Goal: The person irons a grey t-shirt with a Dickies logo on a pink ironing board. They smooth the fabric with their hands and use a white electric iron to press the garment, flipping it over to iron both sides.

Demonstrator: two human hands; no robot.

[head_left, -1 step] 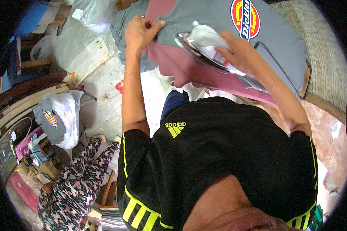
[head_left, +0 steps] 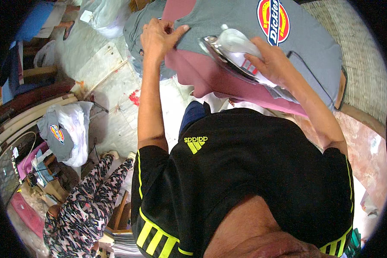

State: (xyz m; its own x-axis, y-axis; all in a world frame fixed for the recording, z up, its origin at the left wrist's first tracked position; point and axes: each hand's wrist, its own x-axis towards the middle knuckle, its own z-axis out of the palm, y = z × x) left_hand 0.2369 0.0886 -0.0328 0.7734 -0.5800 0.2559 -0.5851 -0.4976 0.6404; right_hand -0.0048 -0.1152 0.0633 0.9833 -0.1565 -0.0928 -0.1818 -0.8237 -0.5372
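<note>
Two lettered emblems (head_left: 274, 21) — grey garment (head_left: 314, 49), held iron (head_left: 233, 45)

Pale tiled floor (head_left: 109, 60), marked with brownish stains and a bright red patch (head_left: 134, 97), extended across the left and centre of the room. At the left stood furniture with a dark reddish-brown edge (head_left: 34, 103), bordered by cream-coloured bands (head_left: 30, 116). Brown wooden framing (head_left: 119, 210) was visible at lower left. At upper right, a brown edge (head_left: 365, 122) separated a straw-coloured woven mat (head_left: 361, 47) from a mottled pinkish surface (head_left: 361, 142). Illumination was uneven, brightest on the floor near the centre.
</note>
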